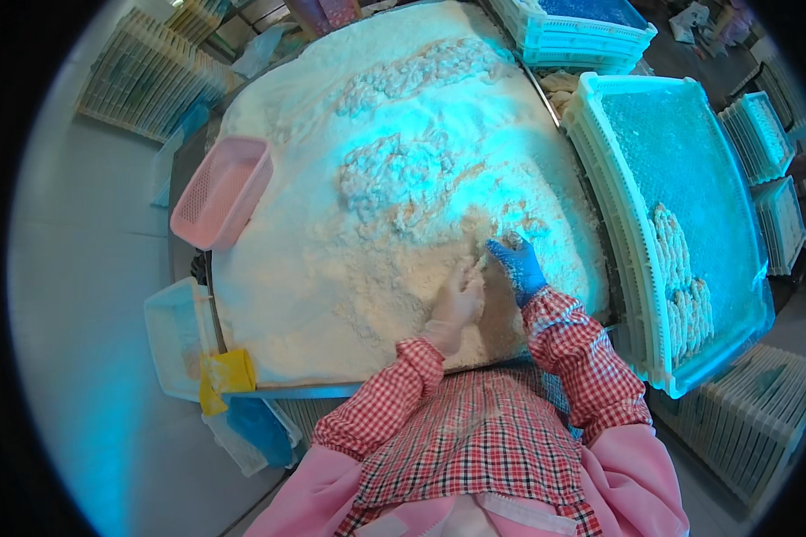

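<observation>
A wide mound of white, crumb-like coating (331, 286) covers the table in front of me. My left hand (457, 302), in a pale thin glove, is closed in a pinch low over the near right part of the mound. Just beside it my right hand (519, 267), in a blue glove dusted white, is also closed. Between the two sets of fingertips is a small crumb-coated piece (482, 262), mostly hidden. Behind the hands, several lumpy pieces (394, 170) lie half buried in the coating.
To the right stands a stack of white trays (613, 224); its blue-lined top tray carries rows of coated strips (676, 259). A pink basket (224, 192) sits at the table's left edge, above a clear bin (177, 336) and a yellow cloth-like item (228, 376). More trays (569, 36) stand back right.
</observation>
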A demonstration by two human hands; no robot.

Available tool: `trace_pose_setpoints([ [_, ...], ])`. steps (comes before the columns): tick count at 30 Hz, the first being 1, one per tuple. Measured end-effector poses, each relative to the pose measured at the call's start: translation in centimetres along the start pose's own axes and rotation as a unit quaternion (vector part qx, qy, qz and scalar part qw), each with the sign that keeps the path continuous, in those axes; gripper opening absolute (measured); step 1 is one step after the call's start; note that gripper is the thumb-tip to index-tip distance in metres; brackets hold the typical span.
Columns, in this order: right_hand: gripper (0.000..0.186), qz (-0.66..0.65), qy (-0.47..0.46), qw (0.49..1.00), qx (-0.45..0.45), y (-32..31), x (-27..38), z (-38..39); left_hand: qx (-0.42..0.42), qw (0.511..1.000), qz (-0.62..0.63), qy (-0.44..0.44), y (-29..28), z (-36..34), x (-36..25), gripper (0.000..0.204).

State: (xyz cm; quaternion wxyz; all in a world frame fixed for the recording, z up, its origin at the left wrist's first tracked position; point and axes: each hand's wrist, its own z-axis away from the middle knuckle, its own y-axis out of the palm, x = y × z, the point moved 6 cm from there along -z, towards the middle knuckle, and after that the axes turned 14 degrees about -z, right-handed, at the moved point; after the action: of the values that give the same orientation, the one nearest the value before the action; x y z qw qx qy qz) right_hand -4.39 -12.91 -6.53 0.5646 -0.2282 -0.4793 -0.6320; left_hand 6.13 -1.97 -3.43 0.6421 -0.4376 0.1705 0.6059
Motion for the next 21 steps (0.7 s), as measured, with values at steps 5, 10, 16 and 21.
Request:
trace_pose_setpoints([
  [5,0.030,-0.014,0.036,0.999,0.017,-2.5,1.8,-3.0,0.099,0.976,0.191,0.031,-4.8,-0.9,-1.7,0.029],
  [10,0.016,0.058,-0.207,0.976,-0.022,-3.5,5.5,-2.9,-0.008,0.982,0.131,0.137,-8.6,-0.8,-7.8,0.029],
  [16,0.025,0.450,-0.246,0.810,0.283,1.6,2.7,6.6,-0.045,0.863,-0.421,0.276,-5.9,1.9,-5.1,0.033],
  [21,0.025,0.543,-0.238,0.789,0.160,2.0,2.2,5.6,0.004,0.859,-0.512,0.029,-8.0,0.4,-1.7,0.039],
])
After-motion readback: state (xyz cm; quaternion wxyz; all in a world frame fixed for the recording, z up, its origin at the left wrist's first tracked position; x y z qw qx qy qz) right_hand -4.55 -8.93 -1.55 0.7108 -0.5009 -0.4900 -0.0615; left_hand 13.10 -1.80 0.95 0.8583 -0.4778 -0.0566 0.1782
